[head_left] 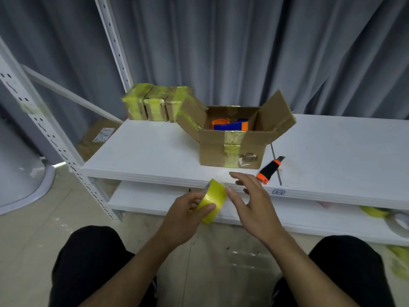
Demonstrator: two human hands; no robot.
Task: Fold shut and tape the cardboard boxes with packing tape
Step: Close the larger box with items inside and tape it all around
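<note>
Left hand (188, 216): grasping the roll of yellow packing tape (213, 200). Thumb lies across the roll's outer band, the other fingers are curled behind it. Forearm comes up from the near edge, angled right and far, and the hand is held in the air in front of the near edge of the white shelf (143, 156), above the knees.

Right hand (252, 204): released, holding nothing. Fingers are spread and lightly bent, pointing far-left. The thumb tip is at the right rim of the roll; I cannot tell whether it touches. Forearm comes in from near right, angled left toward the roll.

Tape roll: held on edge with the yellow band facing the camera. Its flat faces are turned roughly left and right, so its axis runs about left to right, slightly tilted.

Open cardboard box (232, 151): sits on the shelf, far of both hands, long side running left to right. Left and right flaps are splayed outward, and the near flap looks folded down over the near wall. A strip of yellow tape runs down the near wall. A blue and orange object (230, 125) lies inside.

Three small taped boxes (152, 104): in a row at the far left of the shelf, touching one another, the rightmost against the open box's left flap.

Utility knife (271, 170): orange and black, on the shelf just right of the open box, blade end pointing far-right.
</note>
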